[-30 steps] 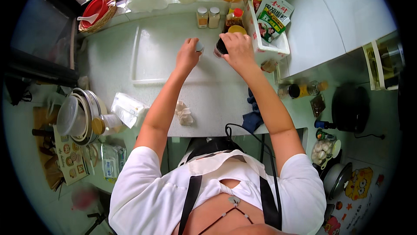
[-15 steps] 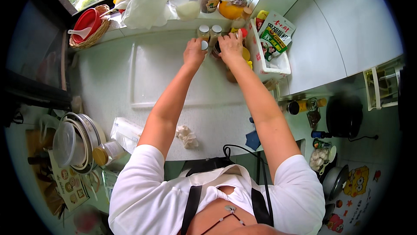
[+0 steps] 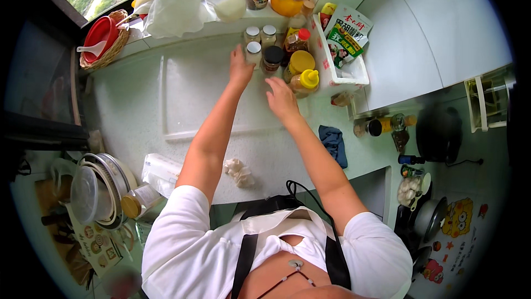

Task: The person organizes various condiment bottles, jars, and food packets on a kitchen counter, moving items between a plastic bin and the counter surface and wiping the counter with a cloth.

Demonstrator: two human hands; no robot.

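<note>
Several seasoning jars and bottles stand grouped at the back of the counter. My left hand (image 3: pixel 240 69) is beside the front white-capped jar (image 3: pixel 253 56), fingers stretched along its left side; whether it touches the jar is hard to tell. Behind that stand two more white-capped jars, one of them the right-hand jar (image 3: pixel 268 35). My right hand (image 3: pixel 282 99) is open and empty, just in front of the black-lidded jar (image 3: pixel 272 59). To its right are a yellow-capped squeeze bottle (image 3: pixel 306 81), a yellow-lidded jar (image 3: pixel 300 64) and a red-capped bottle (image 3: pixel 298 40).
A white box (image 3: pixel 354 76) with seasoning packets borders the group. The jars stand beside a large translucent tray-like sheet (image 3: pixel 204 127). A crumpled tissue (image 3: pixel 238 172) and blue cloth (image 3: pixel 333 145) lie nearer. Far left, a wicker basket (image 3: pixel 119 43) holds a red bowl (image 3: pixel 102 38).
My right hand has come off the jars and drawn back toward me, uncovering the black lid and yellow caps. My left hand has slid slightly left and down, its fingers straighter.
</note>
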